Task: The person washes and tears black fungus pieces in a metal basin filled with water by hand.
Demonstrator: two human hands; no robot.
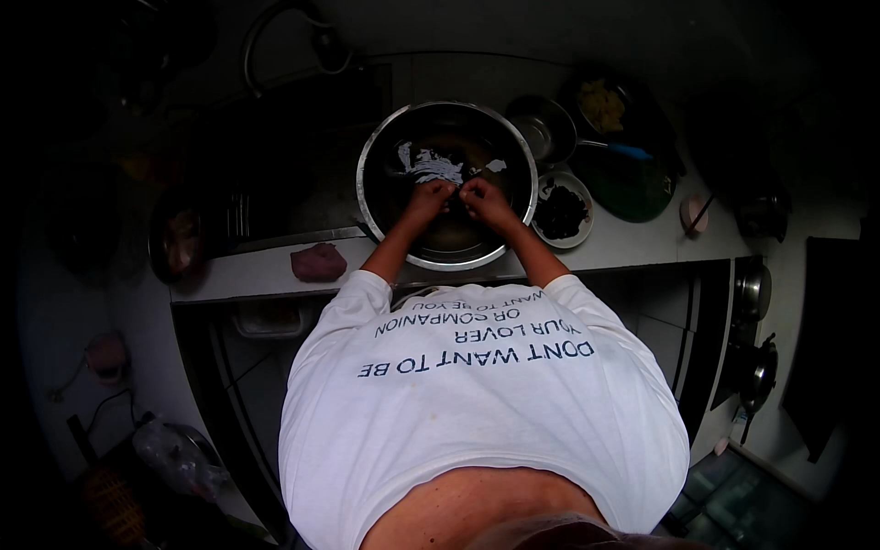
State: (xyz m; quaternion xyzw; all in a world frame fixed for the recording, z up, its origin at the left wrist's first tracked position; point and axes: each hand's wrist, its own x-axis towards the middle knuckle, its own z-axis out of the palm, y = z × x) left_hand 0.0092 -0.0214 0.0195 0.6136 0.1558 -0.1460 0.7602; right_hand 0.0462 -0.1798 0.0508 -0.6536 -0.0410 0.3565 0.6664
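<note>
A wide metal basin [454, 266] stands at the counter's front edge, with dark liquid inside. Broken white patches [433, 167] show in the liquid; they look like reflections, but I cannot be sure. Both hands are over the basin, close together with fingertips almost meeting. My left hand [431, 197] has its fingers pinched together. My right hand [486, 200] is pinched in the same way, just beside it. Whatever lies between the fingers is too small and dark to make out. Right of the basin, a small white dish [587, 220] holds dark, crinkled pieces [559, 211].
Behind the dish are a saucepan [534, 124] with a blue handle [631, 151] and a dark plate of yellow pieces [600, 105]. A green round board [632, 197] lies to the right. A crumpled purplish cloth [318, 262] rests on the left counter edge. A curved faucet [247, 64] rises behind.
</note>
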